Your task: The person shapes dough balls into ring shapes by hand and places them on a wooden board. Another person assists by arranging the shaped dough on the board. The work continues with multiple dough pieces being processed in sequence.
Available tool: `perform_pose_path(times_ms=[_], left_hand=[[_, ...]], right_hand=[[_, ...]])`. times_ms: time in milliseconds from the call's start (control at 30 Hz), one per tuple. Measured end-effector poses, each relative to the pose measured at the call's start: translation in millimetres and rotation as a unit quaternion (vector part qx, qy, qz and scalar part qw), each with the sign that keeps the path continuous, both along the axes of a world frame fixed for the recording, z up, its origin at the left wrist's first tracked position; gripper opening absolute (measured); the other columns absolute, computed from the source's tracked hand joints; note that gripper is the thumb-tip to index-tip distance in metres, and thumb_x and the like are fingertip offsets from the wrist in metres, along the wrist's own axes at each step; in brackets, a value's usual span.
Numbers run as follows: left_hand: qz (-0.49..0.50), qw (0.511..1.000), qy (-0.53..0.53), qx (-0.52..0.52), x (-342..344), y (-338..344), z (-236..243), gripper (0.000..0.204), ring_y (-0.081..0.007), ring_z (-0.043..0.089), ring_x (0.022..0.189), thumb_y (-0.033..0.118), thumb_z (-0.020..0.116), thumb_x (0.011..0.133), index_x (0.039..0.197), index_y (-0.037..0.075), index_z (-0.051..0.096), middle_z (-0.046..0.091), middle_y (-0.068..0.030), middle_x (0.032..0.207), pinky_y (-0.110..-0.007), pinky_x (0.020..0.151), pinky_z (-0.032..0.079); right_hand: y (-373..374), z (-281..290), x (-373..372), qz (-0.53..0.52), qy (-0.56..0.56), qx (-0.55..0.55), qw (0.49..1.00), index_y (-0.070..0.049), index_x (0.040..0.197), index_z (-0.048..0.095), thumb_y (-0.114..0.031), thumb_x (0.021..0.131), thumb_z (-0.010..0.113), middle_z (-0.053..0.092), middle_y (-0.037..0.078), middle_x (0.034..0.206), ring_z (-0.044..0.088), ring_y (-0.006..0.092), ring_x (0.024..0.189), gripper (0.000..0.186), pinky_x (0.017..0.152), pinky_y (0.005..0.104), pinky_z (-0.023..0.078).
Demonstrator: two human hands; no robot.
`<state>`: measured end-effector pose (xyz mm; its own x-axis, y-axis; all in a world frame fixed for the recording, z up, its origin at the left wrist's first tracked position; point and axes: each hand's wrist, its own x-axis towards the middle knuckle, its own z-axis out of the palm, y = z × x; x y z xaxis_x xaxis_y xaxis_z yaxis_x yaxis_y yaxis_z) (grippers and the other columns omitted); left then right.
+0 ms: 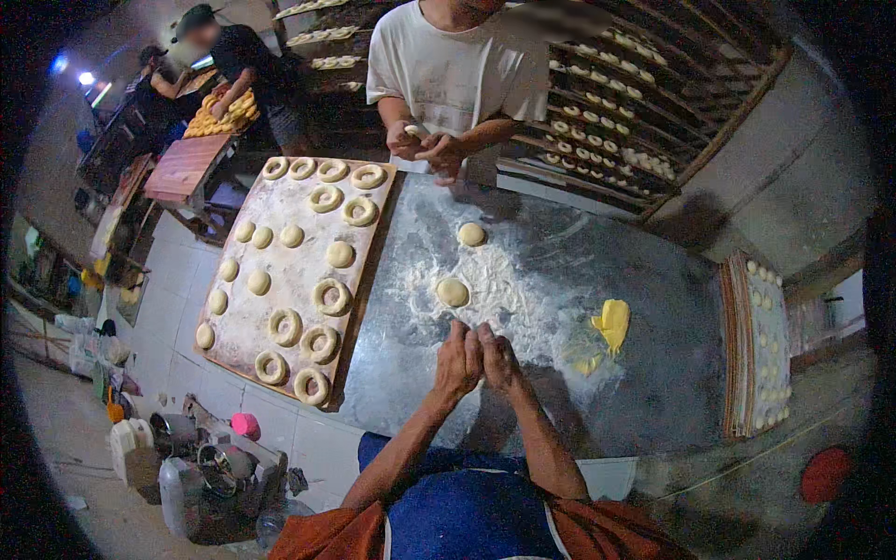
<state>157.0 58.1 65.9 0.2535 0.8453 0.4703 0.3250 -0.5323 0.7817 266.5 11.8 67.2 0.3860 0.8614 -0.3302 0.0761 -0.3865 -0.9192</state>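
Observation:
My left hand (462, 364) and my right hand (499, 359) are close together at the middle of the floured steel tabletop (658, 392), fingers curled and pinched; what lies between them is hidden. Just beyond them is a round dough ball (452, 292), with a second dough ball (472, 234) farther back. A smear of yellow fat (611, 325) lies to the right. On the left, a floured board (299, 262) holds several dough rings and dough balls.
A co-worker (457, 65) stands opposite, holding a small pale piece. Others (252, 84) work back left by golden bread. Racks (607, 121) hold trays of dough; stacked boards (754, 345) stand at right. Jugs and pots (177, 476) crowd the lower left.

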Motion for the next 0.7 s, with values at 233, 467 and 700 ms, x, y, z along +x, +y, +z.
perform_pose_path(times_ms=[233, 467, 700], left_hand=[[-0.008, 0.976, -0.119, -0.181, -33.0, 17.9, -22.8, 0.042, -0.0149, 0.051, 0.068, 0.037, 0.039, 0.096, 0.074, 0.003, 0.051, 0.053, -0.0053, 0.071, -0.034, 0.061, 0.043], [-0.1, 0.84, -0.321, -0.426, -82.6, 36.1, -26.9, 0.033, -0.0204, 0.048, 0.058, 0.032, 0.041, 0.094, 0.074, 0.006, 0.046, 0.044, -0.0014, 0.066, -0.036, 0.056, 0.041], [-0.079, 0.728, -0.516, -0.444, -125.3, 54.4, -27.8, 0.034, -0.0226, 0.043, 0.058, 0.026, 0.037, 0.093, 0.067, 0.003, 0.038, 0.045, -0.0096, 0.063, -0.038, 0.054, 0.036]], right_hand=[[12.8, 23.3, -50.4, -0.064, 0.07, -0.049, 0.994, 0.002, 0.077, 0.055, -0.055, 0.094, 0.035, 0.055, 0.006, 0.071, 0.05, 0.0155, 0.064, 0.063, 0.059, 0.034, 0.042], [25.4, -21.7, -82.5, 0.008, -0.072, 0.053, 0.996, 0.002, 0.086, 0.063, -0.05, 0.094, 0.037, 0.061, 0.014, 0.074, 0.057, 0.0282, 0.068, 0.059, 0.063, 0.0381, 0.046], [45.4, -31.5, -120.4, 0.093, -0.333, 0.18, 0.921, -0.003, 0.086, 0.063, -0.033, 0.092, 0.041, 0.062, 0.018, 0.083, 0.054, 0.0361, 0.075, 0.037, 0.067, 0.0469, 0.039]])
